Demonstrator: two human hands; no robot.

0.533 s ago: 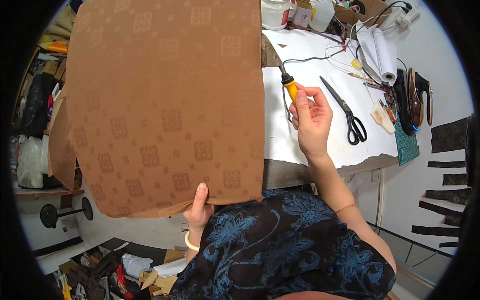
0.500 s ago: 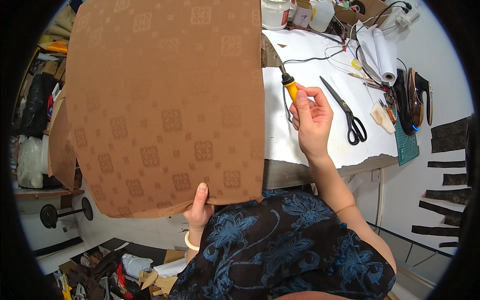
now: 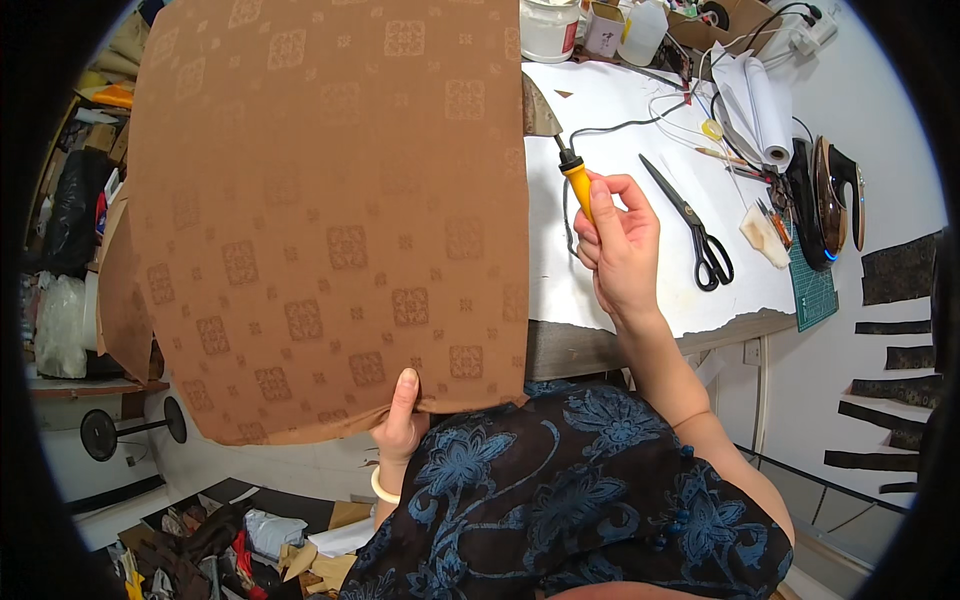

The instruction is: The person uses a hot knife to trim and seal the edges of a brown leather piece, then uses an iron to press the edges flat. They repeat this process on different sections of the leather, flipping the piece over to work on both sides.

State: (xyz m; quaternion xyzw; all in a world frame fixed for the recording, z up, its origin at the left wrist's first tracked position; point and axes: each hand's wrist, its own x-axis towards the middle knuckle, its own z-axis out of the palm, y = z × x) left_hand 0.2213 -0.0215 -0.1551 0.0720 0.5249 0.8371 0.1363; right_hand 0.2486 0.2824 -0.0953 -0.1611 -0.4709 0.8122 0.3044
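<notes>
A large brown panel covered in square-patterned fabric [image 3: 330, 200] takes up the left and middle of the view. My left hand [image 3: 400, 415] grips its near edge, thumb on top and fingers hidden underneath. In my right hand [image 3: 622, 235], the fingers close round the yellow handle of a corded heating tool [image 3: 578, 180]. The tool's flat metal blade [image 3: 541, 108] lies at the panel's right edge, and part of it is hidden by the panel.
The worktable carries white paper [image 3: 610, 100]. To the right lie black scissors [image 3: 695, 222], a small iron [image 3: 825, 205], a green cutting mat [image 3: 815, 290] and a paper roll [image 3: 770, 110]. A white jar [image 3: 549, 30] and a bottle [image 3: 644, 32] stand at the back.
My right hand has shifted slightly left with the heating tool, and less of the blade shows beyond the panel's edge. The panel has slid a little nearer to me.
</notes>
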